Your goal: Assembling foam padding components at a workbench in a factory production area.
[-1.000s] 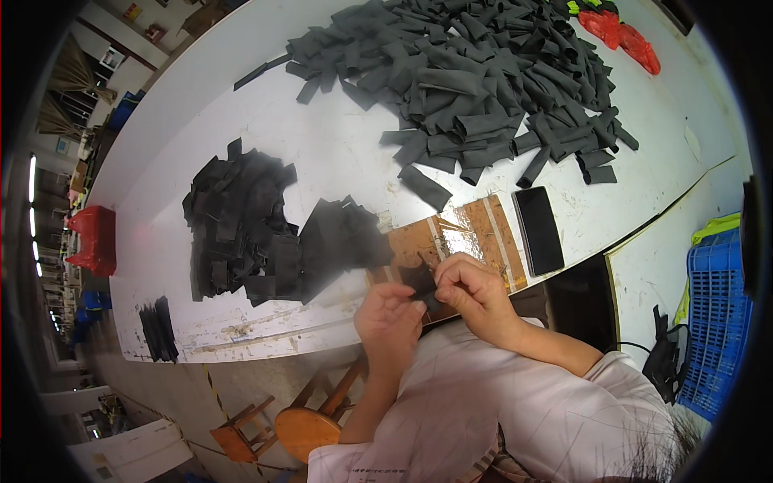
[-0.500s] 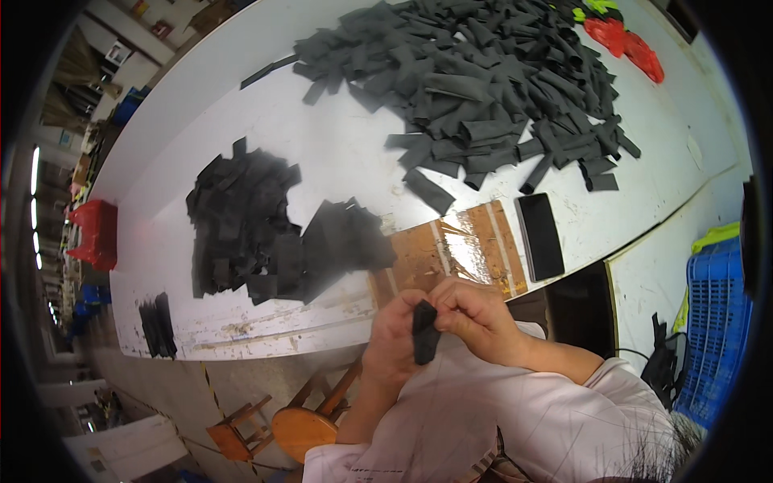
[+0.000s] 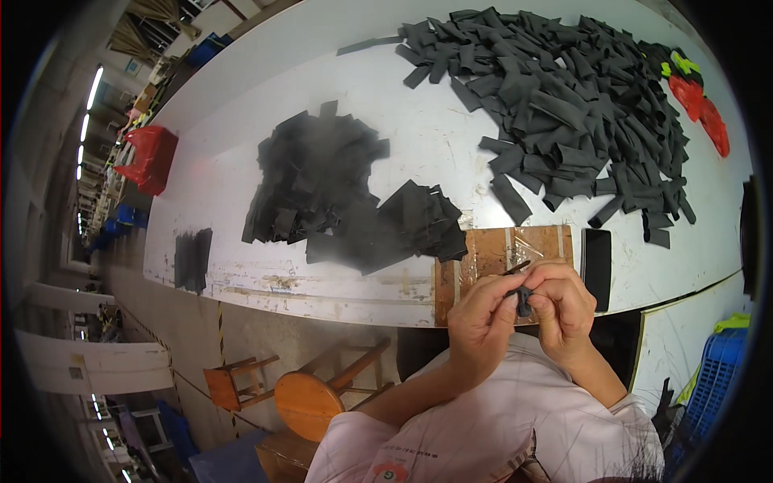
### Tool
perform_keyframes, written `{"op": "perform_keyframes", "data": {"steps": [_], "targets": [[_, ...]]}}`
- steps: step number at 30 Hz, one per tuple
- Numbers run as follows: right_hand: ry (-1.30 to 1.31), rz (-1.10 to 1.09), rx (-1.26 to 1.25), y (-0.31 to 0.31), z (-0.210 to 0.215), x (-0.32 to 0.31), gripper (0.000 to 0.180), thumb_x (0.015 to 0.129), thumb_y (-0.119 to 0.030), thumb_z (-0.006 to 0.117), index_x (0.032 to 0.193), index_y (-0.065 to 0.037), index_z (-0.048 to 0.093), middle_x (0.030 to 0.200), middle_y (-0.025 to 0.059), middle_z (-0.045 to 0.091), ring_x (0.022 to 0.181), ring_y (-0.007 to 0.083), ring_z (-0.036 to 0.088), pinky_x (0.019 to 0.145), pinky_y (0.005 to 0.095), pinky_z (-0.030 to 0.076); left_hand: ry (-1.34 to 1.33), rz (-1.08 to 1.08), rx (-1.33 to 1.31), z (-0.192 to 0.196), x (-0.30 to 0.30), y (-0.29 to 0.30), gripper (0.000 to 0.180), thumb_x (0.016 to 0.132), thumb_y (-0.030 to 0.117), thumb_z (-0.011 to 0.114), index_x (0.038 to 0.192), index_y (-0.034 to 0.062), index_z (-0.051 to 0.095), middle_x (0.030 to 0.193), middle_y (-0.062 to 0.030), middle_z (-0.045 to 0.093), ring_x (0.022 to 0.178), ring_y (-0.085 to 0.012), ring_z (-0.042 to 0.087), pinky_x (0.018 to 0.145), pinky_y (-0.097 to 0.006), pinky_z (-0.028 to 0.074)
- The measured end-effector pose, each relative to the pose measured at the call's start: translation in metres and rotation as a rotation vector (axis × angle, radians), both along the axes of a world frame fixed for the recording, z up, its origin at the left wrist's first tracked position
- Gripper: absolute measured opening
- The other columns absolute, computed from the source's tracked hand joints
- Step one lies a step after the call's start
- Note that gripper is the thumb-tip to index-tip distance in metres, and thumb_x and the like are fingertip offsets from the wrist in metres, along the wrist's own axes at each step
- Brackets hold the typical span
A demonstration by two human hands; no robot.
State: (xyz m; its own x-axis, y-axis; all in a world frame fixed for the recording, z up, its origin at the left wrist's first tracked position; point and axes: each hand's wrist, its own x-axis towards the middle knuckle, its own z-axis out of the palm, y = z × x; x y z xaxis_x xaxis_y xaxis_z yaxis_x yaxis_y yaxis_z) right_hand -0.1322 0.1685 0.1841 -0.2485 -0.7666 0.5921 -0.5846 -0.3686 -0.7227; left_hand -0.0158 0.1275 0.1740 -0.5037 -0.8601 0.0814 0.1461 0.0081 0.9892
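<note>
A small black fabric piece is bunched between my fingertips, over the front edge of the table. My left hand pinches it from the left, and my right hand grips it from the right with curled fingers. Its dark tip sticks out above the thumbs; most of it is hidden by the fingers. Just beyond my hands lies a brown board partly covered with clear tape. To the left of the board are flat black fabric pieces in a loose stack.
Farther left lies a larger heap of black pieces, with a small stack near the edge. A big pile of dark grey fabric tubes covers the far right. A black phone-like slab lies beside the board. Wooden stools stand below left.
The view has swung, so the table's contents sit farther right in it. The fabric piece, which hung down beside my left fingers, is now bunched up between both hands' fingertips.
</note>
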Motion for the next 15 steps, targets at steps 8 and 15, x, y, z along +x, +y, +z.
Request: {"op": "perform_keyframes", "data": {"steps": [8, 15], "targets": [[0.033, -0.081, 0.101, -0.002, 0.01, 0.001, 0.009, 0.076, -0.003, 0.057, 0.074, 0.0, 0.049, 0.076, 0.0106, 0.049, 0.06, 0.0201, 0.048, 0.051, 0.0257, 0.039, 0.064, -0.01, 0.114, 0.007, 0.001, -0.007, 0.012, 0.084, -0.002, 0.044, 0.095, -0.0015, 0.048, 0.088, -0.0077, 0.055, 0.053, -0.0031, 0.045, 0.046, -0.015, 0.038], [-0.589, 0.111, 0.392, -0.005, 0.027, -0.01, 0.019, 0.08, -0.015, 0.053, 0.069, -0.001, 0.046, 0.067, 0.0031, 0.044, 0.06, 0.01, 0.04, 0.053, 0.0207, 0.032, 0.694, -0.548, 1.062, 0.025, 0.007, -0.041, 0.015, 0.083, -0.002, 0.042, 0.098, 0.0004, 0.039, 0.079, -0.0074, 0.054, 0.039, 0.0004, 0.037, 0.032, -0.015, 0.028]]}}
